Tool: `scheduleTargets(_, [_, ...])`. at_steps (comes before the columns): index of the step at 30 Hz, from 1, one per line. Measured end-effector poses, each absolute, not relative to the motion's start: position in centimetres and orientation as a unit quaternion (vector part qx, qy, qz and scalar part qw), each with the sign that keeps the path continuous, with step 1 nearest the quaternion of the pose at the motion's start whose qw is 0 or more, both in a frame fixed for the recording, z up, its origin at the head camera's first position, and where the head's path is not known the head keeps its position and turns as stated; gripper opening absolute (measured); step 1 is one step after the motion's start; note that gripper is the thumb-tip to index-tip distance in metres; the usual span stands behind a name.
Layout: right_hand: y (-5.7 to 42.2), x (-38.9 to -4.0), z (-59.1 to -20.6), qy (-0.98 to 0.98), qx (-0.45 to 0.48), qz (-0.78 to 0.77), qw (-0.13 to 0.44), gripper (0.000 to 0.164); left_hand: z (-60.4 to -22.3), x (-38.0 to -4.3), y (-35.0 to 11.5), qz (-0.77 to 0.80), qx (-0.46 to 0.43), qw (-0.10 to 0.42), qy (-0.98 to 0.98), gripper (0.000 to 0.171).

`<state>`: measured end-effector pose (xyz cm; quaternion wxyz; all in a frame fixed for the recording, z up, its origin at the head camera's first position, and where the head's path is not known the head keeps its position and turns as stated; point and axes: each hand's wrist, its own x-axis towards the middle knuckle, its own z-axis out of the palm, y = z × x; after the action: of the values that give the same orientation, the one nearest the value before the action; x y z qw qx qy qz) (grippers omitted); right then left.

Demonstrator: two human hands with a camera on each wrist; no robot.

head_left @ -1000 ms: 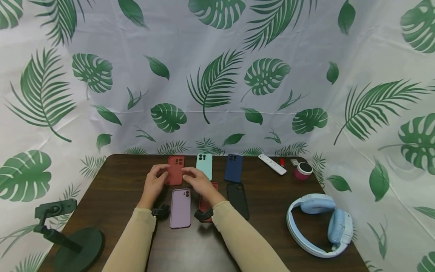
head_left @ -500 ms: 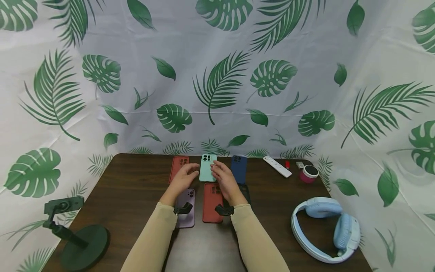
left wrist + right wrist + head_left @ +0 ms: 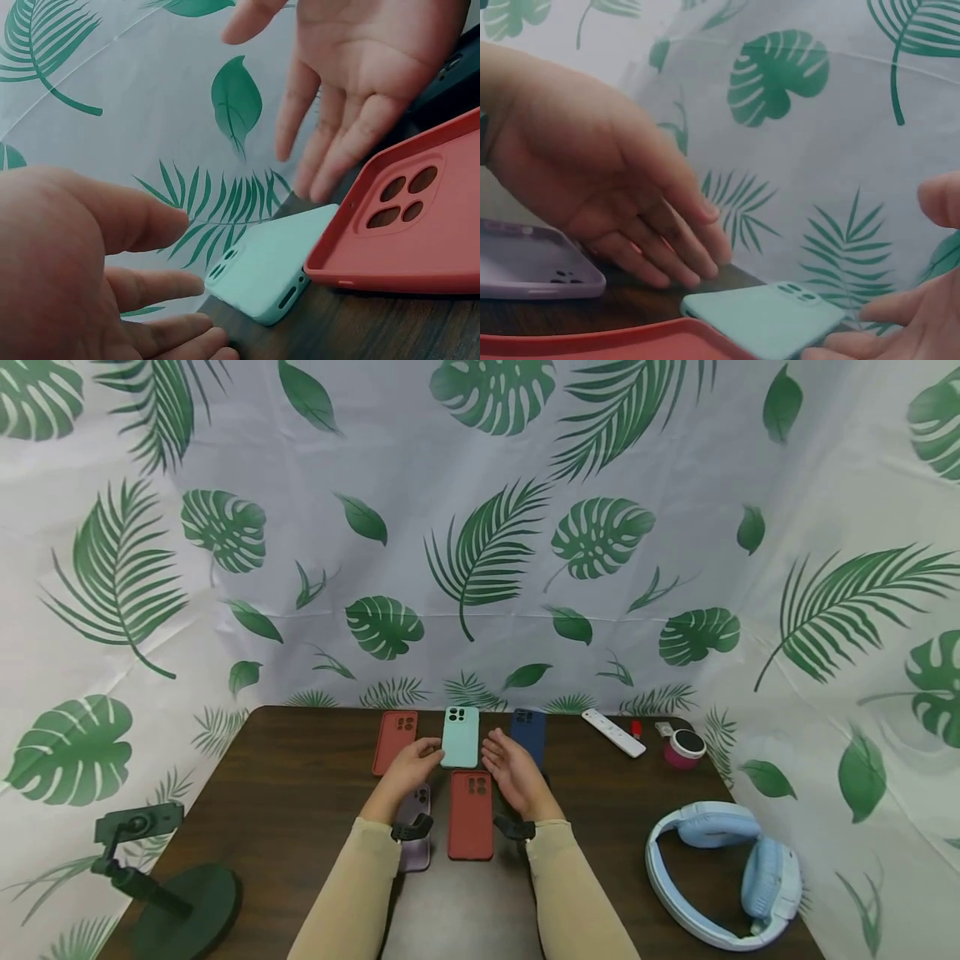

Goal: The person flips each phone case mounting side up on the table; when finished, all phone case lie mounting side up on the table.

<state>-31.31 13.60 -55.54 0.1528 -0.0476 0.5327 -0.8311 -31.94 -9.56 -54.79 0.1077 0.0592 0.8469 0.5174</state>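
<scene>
A mint-green phone case lies flat, camera cutouts at the far end, between my two hands. At its left edge is my left hand, fingers extended; the left wrist view shows a fingertip by the case, though contact is unclear. My right hand is on the other side, fingers loosely spread and apart from the case, over the near part of a dark blue case. A red case lies in front, its raised rim showing in the left wrist view. Another red case is farther left.
A lilac case is partly under my left wrist. Toward the right are a white remote, a small red item, a pink round jar and blue headphones. A black stand stands left.
Both hands have moved right, from the back red case to the mint case. Over the last half second my right hand has drawn back from the mint case. The head view has shifted slightly.
</scene>
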Motion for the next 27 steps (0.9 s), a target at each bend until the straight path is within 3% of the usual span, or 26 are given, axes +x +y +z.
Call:
scheduleTargets(5, [13.74,-31.19,-56.26,0.528,-0.04,-0.83,0.175,0.072,-55.07,-31.64,-9.17,0.521,0.065,0.118,0.843,0.051])
scheduleTargets(27, [13.32,-31.8,-56.11,0.507,-0.024,-0.843,0.177,0.073,-54.43,-31.72,-8.74,0.509,0.064,0.14,0.847,0.049])
